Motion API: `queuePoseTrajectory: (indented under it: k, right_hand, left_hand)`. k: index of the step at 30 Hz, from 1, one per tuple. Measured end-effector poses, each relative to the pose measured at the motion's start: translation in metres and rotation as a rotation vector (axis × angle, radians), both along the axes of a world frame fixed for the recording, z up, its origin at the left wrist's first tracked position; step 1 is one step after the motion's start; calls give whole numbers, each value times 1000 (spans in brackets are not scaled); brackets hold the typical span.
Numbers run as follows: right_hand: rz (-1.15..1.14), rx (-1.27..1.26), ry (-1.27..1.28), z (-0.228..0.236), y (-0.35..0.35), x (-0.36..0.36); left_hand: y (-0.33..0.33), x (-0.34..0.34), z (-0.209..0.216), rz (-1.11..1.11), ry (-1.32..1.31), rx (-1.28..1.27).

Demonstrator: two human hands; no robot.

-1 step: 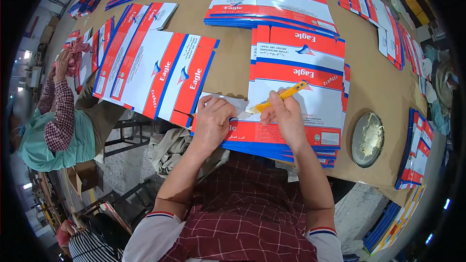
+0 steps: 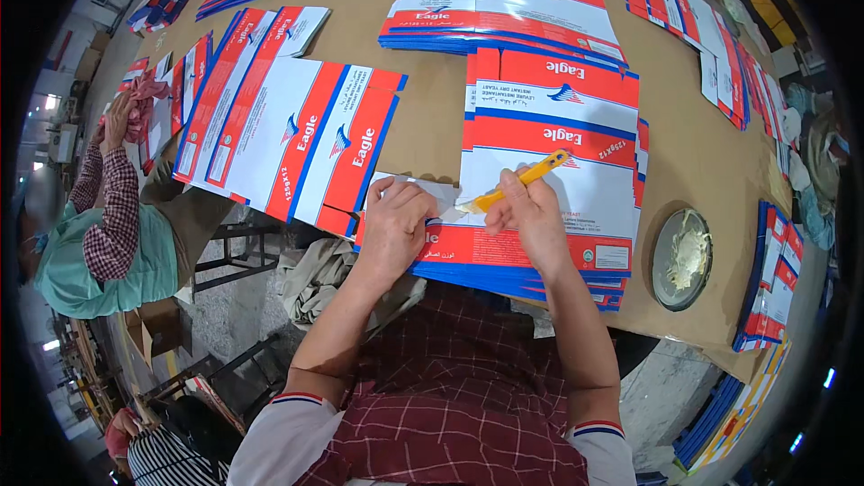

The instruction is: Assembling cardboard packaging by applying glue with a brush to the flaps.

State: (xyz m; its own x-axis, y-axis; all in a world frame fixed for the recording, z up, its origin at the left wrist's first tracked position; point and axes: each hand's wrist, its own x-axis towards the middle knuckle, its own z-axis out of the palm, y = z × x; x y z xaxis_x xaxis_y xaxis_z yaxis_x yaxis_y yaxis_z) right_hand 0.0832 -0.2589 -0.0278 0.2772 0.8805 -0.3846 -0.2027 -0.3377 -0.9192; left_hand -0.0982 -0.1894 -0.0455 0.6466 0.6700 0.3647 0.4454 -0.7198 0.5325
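Observation:
My right hand (image 2: pixel 533 216) grips a yellow-handled paintbrush (image 2: pixel 517 187). Its pale bristles touch a white flap (image 2: pixel 446 198) of a flat printed carton. Curled over that flap's left side, my left hand (image 2: pixel 396 220) has its fingertips pressed together on it; exactly how they pinch it is partly hidden. Under both hands lies a stack of flat red, white and blue cartons (image 2: pixel 549 144), its edges fanned toward me. To the right of this stack, a round dark dish (image 2: pixel 666 281) holds a mound of creamy pale paste (image 2: pixel 691 256).
More flat cartons (image 2: pixel 288 139) overlap at the left, and another stack (image 2: pixel 540 0) lies farther back. Other carton stacks (image 2: pixel 767 279) line the right side of the brown tabletop (image 2: pixel 423 135). At the far left, a person in a green apron (image 2: pixel 108 261) handles pink cloth (image 2: pixel 144 94).

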Motion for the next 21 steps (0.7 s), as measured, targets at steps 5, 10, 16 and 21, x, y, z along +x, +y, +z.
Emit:
queuePoseTrajectory:
  k: [5,10,16,21]
  right_hand:
    - [-389,211,448,-13,-4,14]
    - [-465,390,646,-18,-4,26]
    - [-560,488,735,10,-36,24]
    - [-467,560,610,37,-84,10]
  left_hand:
    - [-2,4,7,15,-70,125]
    - [-3,12,16,-222,129,77]
    - [59,31,30,-325,146,-336]
    - [178,76,30,-35,87,386]
